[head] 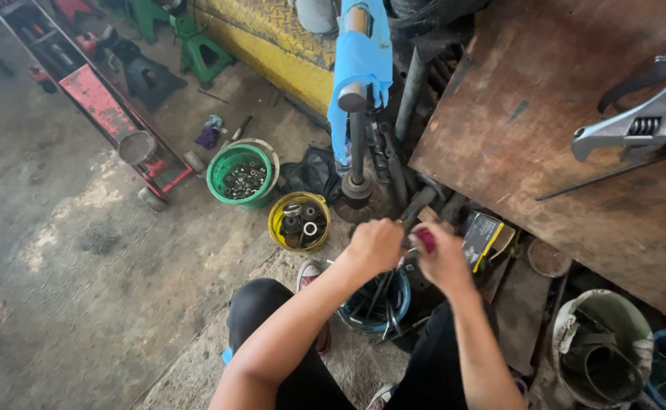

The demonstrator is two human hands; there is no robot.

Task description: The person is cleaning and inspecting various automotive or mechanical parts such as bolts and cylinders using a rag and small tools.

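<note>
Our two forearms run up from the bottom edge toward the middle of the frame, bare to the elbow, and meet just below centre. Our left hand (375, 244) is balled into a fist, knuckles facing up, wrist nearly straight. Our right hand (444, 258) sits right beside it on the right side, fingers curled tight around something slim (only a red tip peeks out between the two hands). The hands are close enough to touch, or nearly so. Our knees, in dark trousers, splay to either side at the bottom, left knee bent high at lower centre.
</note>
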